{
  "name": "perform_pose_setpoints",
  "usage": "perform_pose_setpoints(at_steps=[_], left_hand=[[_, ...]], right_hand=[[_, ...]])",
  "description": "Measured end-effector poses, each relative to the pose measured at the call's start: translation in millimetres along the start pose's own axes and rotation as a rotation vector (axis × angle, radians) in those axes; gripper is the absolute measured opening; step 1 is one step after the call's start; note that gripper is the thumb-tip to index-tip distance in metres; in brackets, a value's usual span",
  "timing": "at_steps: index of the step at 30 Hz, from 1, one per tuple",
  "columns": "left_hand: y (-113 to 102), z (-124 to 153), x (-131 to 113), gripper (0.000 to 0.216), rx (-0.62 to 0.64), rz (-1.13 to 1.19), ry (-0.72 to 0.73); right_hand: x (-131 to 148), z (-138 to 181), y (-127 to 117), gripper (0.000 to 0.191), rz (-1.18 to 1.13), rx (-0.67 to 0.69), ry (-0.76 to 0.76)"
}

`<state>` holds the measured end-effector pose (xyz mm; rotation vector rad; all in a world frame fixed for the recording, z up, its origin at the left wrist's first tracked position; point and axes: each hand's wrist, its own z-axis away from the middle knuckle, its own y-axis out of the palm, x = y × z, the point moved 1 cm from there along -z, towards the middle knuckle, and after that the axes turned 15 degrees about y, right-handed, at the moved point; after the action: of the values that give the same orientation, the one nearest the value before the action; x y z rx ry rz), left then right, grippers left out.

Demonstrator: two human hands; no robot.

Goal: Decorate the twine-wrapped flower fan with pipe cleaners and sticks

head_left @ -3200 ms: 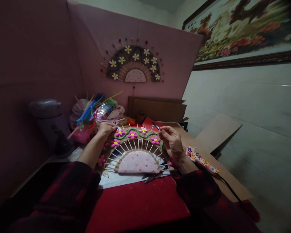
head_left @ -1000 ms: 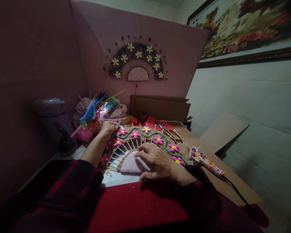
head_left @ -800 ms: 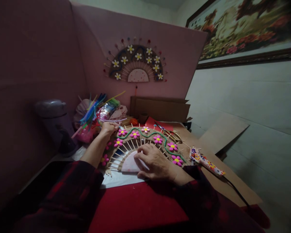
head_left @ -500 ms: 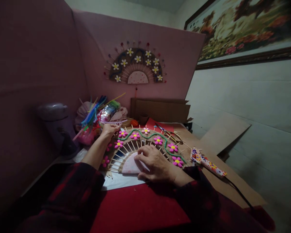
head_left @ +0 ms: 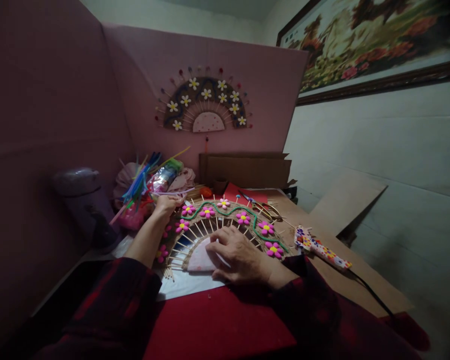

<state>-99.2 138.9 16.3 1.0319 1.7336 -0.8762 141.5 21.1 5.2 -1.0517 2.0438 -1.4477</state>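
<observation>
Right hand [head_left: 240, 254] spread, loose, over flowered fan [head_left: 228, 213]. Left hand [head_left: 168, 204] by its edge — cannot tell grip. Framed picture [head_left: 371, 47] — marks unreadable.

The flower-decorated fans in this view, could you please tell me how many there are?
2: the white-flowered fan is on the pink backdrop, and the pink-flowered fan is beneath the person's right hand. More could be hidden in the craft-supply pile.

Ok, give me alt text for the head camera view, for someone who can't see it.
A person's right hand lies over the pale centre of a pink-flowered fan, the left hand near its upper left edge. Scissors and a corded, flower-patterned tool lie on the right; a white-flowered fan hangs on the pink panel behind.
</observation>
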Motion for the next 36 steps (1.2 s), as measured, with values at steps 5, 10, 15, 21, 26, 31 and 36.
perform_pose_setpoints(at_steps=[5, 10, 15, 21, 26, 31, 36], left_hand=[[-1.4, -3.4, 3.0, 0.024, 0.004, -0.045, -0.015], [-2.1, -5.3, 4.8, 0.023, 0.021, -0.079, -0.013], [-1.7, -4.5, 5.5, 0.024, 0.030, -0.088, -0.003], [-0.9, -4.1, 5.3, 0.022, 0.040, -0.098, 0.001], [-1.4, -5.4, 7.8, 0.026, 0.047, -0.129, 0.007], [-0.7, -4.5, 8.1, 0.028, 0.054, -0.151, 0.014], [1.4, -1.6, 5.0, 0.031, 0.061, -0.163, 0.014]], right_hand=[[-1.0, 0.7, 1.6, 0.038, -0.036, -0.011, -0.005], [-1.5, 1.3, 4.3, 0.036, -0.049, -0.024, -0.023], [-1.9, 1.5, 5.9, 0.036, -0.056, -0.041, -0.026], [-3.0, 1.7, 6.9, 0.036, -0.071, -0.039, -0.031], [-3.5, 1.4, 7.5, 0.036, -0.068, -0.035, -0.030], [-3.5, 1.5, 7.4, 0.037, -0.070, -0.036, -0.027], [-4.4, 0.9, 9.8, 0.037, -0.070, -0.041, -0.033]])
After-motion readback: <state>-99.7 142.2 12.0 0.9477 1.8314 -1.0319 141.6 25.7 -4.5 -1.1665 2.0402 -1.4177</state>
